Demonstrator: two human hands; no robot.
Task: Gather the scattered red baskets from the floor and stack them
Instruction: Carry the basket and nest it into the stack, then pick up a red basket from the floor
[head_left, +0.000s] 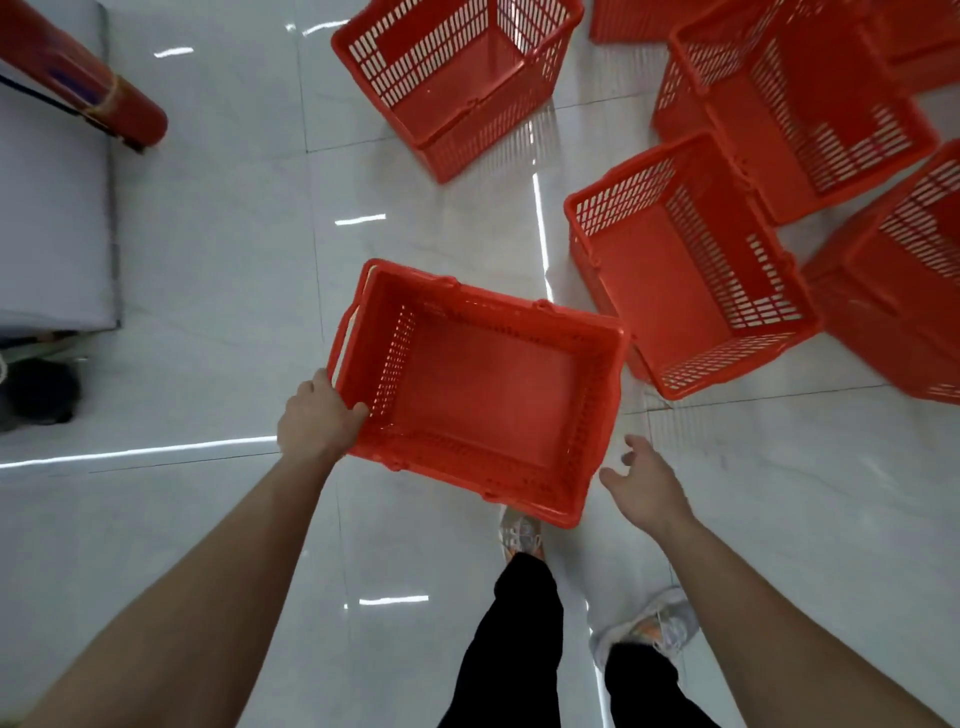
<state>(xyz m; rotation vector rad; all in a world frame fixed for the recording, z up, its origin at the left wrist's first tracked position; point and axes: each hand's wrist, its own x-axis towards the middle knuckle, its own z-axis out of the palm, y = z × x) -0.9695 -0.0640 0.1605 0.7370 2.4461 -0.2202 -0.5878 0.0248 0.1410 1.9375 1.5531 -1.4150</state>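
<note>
1. The left hand (319, 415) grips the near corner of a red basket (483, 395), thumb hooked over the rim, holding it off the floor.
2. The right hand (644, 483) hovers just beside the basket's other end, fingers spread and loose, touching nothing.
3. Beyond the right hand, several other baskets (696, 270) crowd the glossy white tiled floor (208, 260), which mirrors strip lights.
4. Well beyond the left hand, a red cylinder (88, 78) lies across a white platform (52, 208).
</note>
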